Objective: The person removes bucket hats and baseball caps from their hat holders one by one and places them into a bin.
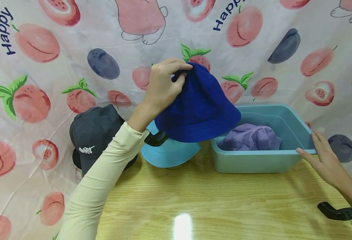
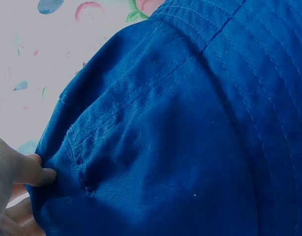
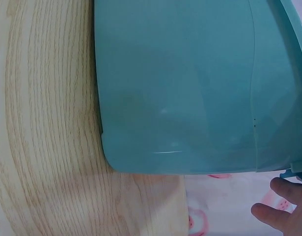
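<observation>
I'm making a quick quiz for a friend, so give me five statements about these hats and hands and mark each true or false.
1. The left hand pinches a royal-blue bucket hat. True.
2. The purple hat lies outside the teal bin. False: it lies inside.
3. The right hand touches the bin's right end. True.
4. The light-blue bucket hat is in the bin. False: it is outside, left of the bin in the head view.
5. The dark baseball cap bears white lettering. True.

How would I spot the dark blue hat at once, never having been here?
Find the teal bin on the table. Up and left of it, the left hand pinches the dark blue hat by its crown. Unlike the light blue hat and dark cap, it hangs from a hand.
</observation>
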Demonstrator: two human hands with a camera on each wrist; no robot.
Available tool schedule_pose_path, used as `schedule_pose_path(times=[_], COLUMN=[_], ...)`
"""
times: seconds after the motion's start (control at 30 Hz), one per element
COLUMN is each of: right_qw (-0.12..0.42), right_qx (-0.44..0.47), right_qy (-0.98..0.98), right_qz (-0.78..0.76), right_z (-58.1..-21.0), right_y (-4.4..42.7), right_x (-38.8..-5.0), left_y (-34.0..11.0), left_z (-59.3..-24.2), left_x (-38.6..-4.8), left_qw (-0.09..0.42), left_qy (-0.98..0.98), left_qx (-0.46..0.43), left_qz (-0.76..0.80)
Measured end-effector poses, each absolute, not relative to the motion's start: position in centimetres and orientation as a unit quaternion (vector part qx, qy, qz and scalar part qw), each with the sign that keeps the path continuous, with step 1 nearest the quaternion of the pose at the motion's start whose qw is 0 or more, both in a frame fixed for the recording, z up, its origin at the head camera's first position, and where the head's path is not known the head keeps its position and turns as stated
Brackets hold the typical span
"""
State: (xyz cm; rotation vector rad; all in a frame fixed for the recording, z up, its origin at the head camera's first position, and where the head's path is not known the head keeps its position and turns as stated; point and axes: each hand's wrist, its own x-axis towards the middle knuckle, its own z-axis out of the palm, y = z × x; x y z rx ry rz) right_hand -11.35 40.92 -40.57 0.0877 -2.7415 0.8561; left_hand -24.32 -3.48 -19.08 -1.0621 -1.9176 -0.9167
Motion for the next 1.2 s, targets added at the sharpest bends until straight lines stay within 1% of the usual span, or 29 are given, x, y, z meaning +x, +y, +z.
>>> schedule_pose_path(times=[0.2,0.47,0.87,1.2], right_qw=[0.136,0.136,0.136,0.137], right_qx=[0.035,0.038,0.029,0.040], right_qy=[-0.945,-0.943,-0.944,-0.942], right_qz=[0.297,0.300,0.299,0.303], right_z=[-40.6,-40.4,-40.6,-40.6], right_y=[41.0,41.0,40.9,40.9], right_x=[-11.3,-11.3,-11.0,-11.0], left_y=[-2.6,-1.6,0.6,2.4], left_z=[-18.7,-18.2,-18.5,-18.9], left_x=[-24.1,-23.6,-23.2,-22.9], left_qw=[0.383,0.379,0.364,0.348], left_qy=[-0.738,-0.737,-0.704,-0.693], left_qx=[-0.427,-0.425,-0.460,-0.474], left_qz=[-0.355,-0.364,-0.402,-0.417])
